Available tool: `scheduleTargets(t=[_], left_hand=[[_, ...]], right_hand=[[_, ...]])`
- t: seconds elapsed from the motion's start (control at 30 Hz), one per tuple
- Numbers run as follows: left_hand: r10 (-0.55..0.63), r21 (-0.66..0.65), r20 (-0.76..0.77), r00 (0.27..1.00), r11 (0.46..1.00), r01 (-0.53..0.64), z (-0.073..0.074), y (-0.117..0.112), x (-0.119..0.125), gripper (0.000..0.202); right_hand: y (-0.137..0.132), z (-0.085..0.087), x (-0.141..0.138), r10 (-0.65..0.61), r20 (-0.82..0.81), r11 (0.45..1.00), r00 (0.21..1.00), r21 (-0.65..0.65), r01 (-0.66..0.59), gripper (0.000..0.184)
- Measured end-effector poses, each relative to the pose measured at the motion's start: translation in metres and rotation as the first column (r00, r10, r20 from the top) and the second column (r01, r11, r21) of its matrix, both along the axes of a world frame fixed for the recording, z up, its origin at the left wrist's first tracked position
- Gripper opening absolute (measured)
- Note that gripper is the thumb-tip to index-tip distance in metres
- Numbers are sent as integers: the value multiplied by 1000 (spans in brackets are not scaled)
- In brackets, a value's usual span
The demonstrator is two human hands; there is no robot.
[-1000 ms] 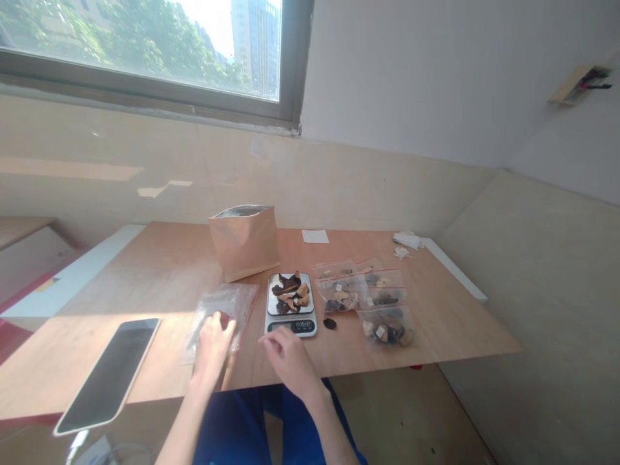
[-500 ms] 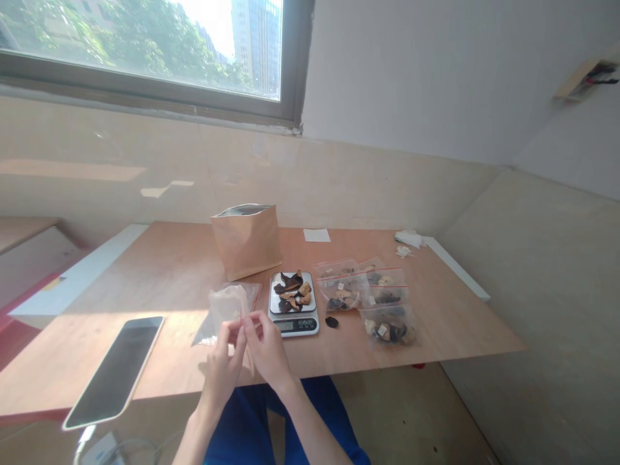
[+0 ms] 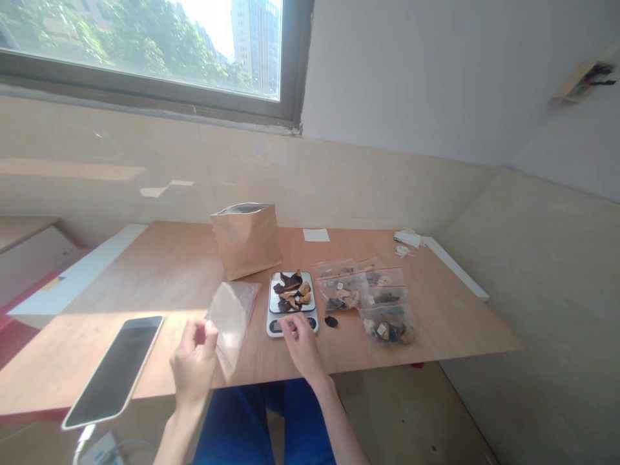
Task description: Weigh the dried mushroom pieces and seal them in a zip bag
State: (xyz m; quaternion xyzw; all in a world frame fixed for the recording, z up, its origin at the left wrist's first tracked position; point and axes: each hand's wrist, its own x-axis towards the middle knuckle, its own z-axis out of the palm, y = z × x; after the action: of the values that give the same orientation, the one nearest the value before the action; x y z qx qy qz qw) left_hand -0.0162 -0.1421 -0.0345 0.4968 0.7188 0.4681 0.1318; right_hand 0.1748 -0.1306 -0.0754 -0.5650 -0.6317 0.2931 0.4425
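Note:
My left hand point(image 3: 194, 355) is closed, thumb against fingers, on the edge of a clear zip bag point(image 3: 230, 323) with a red seal line. The bag hangs over the table, left of the scale. My right hand point(image 3: 304, 345) has nothing visible in it, and its fingers are bent and slightly apart. It hovers at the front of the white digital kitchen scale point(image 3: 269, 326), covering part of its display. Dark and tan dried pieces, like sliced mushroom, point(image 3: 293, 294) lie on the weighing plate. One dark piece point(image 3: 331, 321) sits on the table beside the scale.
Several filled zip bags point(image 3: 387, 329) lie right of the scale. A brown stand-up pouch point(image 3: 246, 242), its top open, stands behind. A phone point(image 3: 116, 368) on a cable lies at the left. A white paper point(image 3: 316, 235) and crumpled tissue point(image 3: 407, 239) are near the wall.
My hands have parted from their pinch together on the bag. The left moved left, still on the bag; the right let go and moved right to the scale.

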Motion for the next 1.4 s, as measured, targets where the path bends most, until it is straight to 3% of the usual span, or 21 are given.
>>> scheduleTargets(t=[0.13, 0.23, 0.37, 0.8, 0.93, 1.13, 1.27, 1.4], left_hand=[[6, -6, 9, 1000, 1000, -6, 1, 0, -6, 32], [-1, -26, 26, 1000, 1000, 1, 1, -1, -5, 32], [-31, -46, 33, 999, 998, 32, 1, -1, -3, 34], [-55, -78, 28, 998, 995, 57, -2, -4, -10, 36], [-76, -64, 31, 997, 995, 78, 0, -4, -8, 35], [-87, -63, 36, 996, 994, 89, 0, -4, -9, 34], [-95, -58, 26, 995, 994, 97, -1, -4, -11, 35], [-98, -59, 24, 995, 993, 99, 1, -4, -11, 36]], right_hand=[[-7, -24, 49, -290, 270, 952, 918, 178, 248, 19], [-12, -41, 76, -280, 379, 957, 882, 189, 222, 23], [-14, -47, 88, -241, 360, 966, 901, 184, 184, 31], [-2, -39, 93, -223, 390, 973, 893, 147, 179, 23], [-3, -25, 83, -220, 309, 970, 925, 167, 175, 28], [5, -5, 61, -128, 276, 966, 953, 252, 57, 33], [13, -13, 52, -85, 324, 951, 942, 310, -20, 37], [21, -25, 48, -145, 362, 948, 921, 316, 25, 35]])
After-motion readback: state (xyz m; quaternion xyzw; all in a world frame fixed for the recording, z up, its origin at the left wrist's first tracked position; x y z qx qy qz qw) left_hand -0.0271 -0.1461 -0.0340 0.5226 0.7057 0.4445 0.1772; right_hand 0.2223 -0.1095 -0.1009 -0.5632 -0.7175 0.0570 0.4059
